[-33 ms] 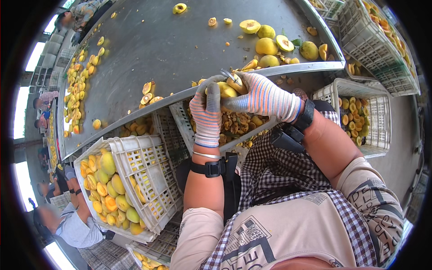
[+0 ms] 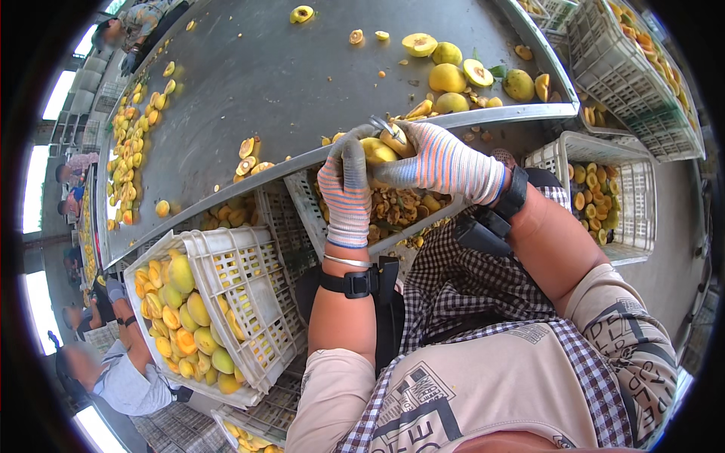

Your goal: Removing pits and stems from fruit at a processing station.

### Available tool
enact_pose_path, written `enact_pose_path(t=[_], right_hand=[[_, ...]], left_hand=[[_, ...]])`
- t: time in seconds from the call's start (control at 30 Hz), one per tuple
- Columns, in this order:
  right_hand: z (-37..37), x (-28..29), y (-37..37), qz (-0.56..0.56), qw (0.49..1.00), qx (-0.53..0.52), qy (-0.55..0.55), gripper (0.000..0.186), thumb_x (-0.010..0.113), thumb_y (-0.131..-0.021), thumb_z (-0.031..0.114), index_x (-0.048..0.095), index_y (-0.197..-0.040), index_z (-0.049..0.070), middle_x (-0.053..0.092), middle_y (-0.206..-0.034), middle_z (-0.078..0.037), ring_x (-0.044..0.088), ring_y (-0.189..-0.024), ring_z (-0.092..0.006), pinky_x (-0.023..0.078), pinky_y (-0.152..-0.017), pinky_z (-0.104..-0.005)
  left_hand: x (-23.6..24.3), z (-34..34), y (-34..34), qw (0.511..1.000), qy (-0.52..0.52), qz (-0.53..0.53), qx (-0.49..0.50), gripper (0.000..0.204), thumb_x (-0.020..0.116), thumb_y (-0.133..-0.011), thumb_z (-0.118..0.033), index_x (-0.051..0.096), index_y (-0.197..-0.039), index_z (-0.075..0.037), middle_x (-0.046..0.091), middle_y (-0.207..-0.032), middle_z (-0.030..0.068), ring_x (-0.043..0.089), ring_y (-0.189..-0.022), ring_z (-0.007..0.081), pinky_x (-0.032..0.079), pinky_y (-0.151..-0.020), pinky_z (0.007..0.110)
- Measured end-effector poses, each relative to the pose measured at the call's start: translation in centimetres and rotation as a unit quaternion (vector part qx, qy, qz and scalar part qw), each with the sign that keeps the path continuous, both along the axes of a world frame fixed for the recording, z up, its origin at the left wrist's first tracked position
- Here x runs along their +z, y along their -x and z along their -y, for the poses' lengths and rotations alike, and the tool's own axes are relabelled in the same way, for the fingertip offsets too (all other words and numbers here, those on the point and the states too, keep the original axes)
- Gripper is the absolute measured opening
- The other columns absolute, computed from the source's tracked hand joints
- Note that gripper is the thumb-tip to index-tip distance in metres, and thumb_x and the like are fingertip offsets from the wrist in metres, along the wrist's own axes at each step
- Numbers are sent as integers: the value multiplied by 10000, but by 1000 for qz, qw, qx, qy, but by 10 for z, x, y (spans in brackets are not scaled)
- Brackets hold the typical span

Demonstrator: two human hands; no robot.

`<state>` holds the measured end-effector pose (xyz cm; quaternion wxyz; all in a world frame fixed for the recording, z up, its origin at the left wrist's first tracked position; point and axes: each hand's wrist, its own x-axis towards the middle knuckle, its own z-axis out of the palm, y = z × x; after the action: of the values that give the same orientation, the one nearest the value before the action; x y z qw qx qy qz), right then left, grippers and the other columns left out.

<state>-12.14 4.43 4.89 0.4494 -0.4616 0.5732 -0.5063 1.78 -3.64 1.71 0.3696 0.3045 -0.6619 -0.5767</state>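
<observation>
— What is shown at the table edge?

— A yellow fruit (image 2: 375, 151) is gripped in the gloved left hand (image 2: 343, 189), just over the rim of the steel table (image 2: 287, 75). The gloved right hand (image 2: 442, 162) is closed on a small metal tool (image 2: 385, 127), which is pressed to the fruit's top.

— How much is judged done?

— Plenty, it seems. Pits and scraps are piled in the crate (image 2: 302, 196) below the hands, and cut halves (image 2: 581, 200) are held in a crate to the right. Whole fruit (image 2: 189, 317) is stacked in a crate at lower left, and more (image 2: 447, 77) is left on the table, so much is judged outstanding.

— What cannot be made out?

— The tool's blade is hidden behind the fingers, and the depth of the cut cannot be told. Other workers (image 2: 113, 370) are blurred and cropped at the left rim.
</observation>
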Motion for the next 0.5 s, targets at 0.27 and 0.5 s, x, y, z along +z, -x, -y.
enact_pose_path(t=[0.27, 0.5], right_hand=[[-8, 31, 10, 105, 991, -12, -77, 487, 745, -755, 416, 601, -1032, 42, 545, -704, 34, 494, -555, -26, 381, -462, -178], [-11, 38, 8, 150, 984, 8, -100, 462, 720, -798, 399, 575, -1055, 43, 539, -732, 34, 479, -554, -39, 394, -481, -183]], left_hand=[[3, 5, -13, 967, -174, -174, -71, 542, 491, -917, -463, 511, -1257, -41, 569, -1195, 112, 560, -1091, 201, 442, -960, 354], [4, 1, -12, 969, -203, -125, -63, 592, 483, -909, -532, 509, -1234, -38, 578, -1154, 110, 591, -1045, 209, 465, -934, 362]])
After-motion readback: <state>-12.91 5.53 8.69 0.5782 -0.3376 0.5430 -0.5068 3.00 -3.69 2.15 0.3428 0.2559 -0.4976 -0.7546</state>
